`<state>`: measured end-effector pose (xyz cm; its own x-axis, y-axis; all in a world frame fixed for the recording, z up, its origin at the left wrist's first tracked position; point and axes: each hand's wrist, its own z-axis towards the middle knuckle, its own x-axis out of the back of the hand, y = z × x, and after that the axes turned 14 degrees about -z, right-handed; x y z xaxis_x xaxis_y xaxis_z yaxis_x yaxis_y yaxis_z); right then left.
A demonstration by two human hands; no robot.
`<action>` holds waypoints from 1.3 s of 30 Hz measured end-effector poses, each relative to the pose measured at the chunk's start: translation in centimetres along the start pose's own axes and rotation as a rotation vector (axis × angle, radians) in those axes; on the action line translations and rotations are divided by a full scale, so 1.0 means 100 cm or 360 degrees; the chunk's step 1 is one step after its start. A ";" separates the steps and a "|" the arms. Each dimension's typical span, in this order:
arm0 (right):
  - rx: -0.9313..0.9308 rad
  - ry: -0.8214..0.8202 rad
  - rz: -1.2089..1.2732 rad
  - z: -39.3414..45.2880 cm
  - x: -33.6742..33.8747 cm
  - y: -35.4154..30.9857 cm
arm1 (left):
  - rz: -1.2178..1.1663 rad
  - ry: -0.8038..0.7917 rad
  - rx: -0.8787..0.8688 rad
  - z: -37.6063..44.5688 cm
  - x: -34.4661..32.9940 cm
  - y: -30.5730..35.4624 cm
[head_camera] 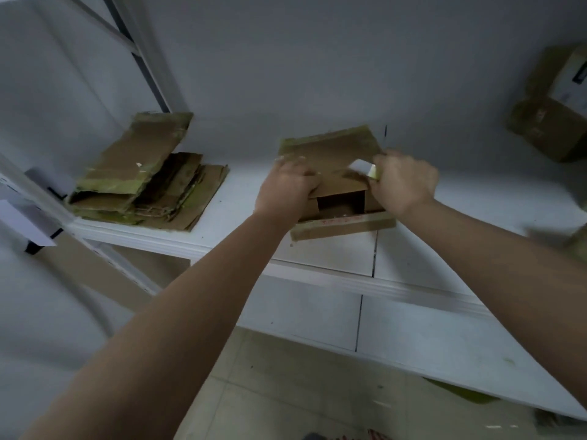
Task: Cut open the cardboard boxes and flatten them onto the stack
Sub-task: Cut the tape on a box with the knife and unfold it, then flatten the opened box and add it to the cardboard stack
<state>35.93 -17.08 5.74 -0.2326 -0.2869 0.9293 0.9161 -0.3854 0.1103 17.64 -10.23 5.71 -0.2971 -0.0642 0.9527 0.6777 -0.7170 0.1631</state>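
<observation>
On the white shelf, an opened cardboard box sits at centre, its flaps spread. The left hand grips its flap at 9 o'clock; the right hand grips the side at 3 o'clock and holds a small pale object, too blurred to name. A stack of flattened cardboard lies well apart at 9 o'clock. More boxes stand at 2 o'clock.

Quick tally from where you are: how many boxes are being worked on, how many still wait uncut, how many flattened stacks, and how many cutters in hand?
Box being opened, both hands on it: 1
Uncut boxes at far right, upper and lower: 2
Stack of flattened cardboard: 1 (sheets too overlapped to count)
Cutter, white and yellow-green, in right hand: 1
Total: 5
</observation>
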 end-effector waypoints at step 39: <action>0.0935 -0.0394 0.0138 -0.118 -0.043 -0.015 | -0.0504 -0.0251 -0.0101 -0.010 -0.012 -0.019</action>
<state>31.69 -25.65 -2.57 -0.1316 -0.0576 0.9896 0.9707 0.1948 0.1404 16.04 -9.54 4.01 -0.3753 0.2725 0.8860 0.5241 -0.7259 0.4453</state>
